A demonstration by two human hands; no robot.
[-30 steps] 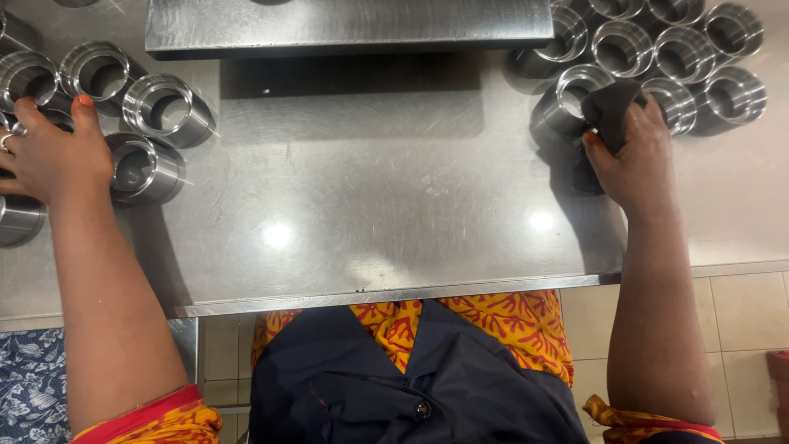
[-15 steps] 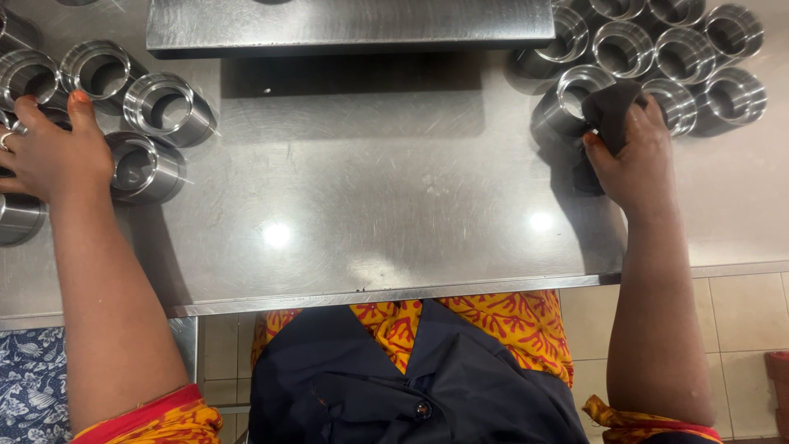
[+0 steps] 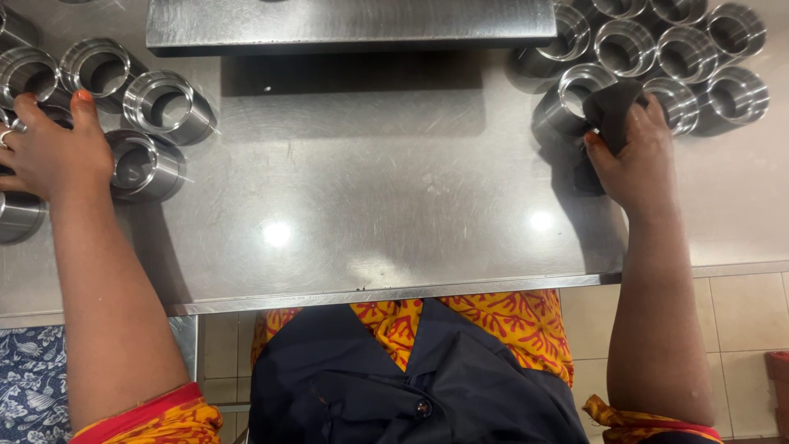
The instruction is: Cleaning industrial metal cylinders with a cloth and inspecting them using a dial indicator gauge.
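Here the right hand (image 3: 637, 160) sits at about two o'clock on the steel table (image 3: 370, 197), fingers curled around a dark cloth (image 3: 610, 111) pressed against a metal cup (image 3: 571, 99) at the edge of the right-hand cluster of cups (image 3: 682, 49). The left hand (image 3: 45, 156) rests at nine o'clock, fingers bent over the left group of cups (image 3: 164, 103); whether it actually grips one, I cannot tell. A raised steel shelf (image 3: 349, 23) lies at twelve o'clock.
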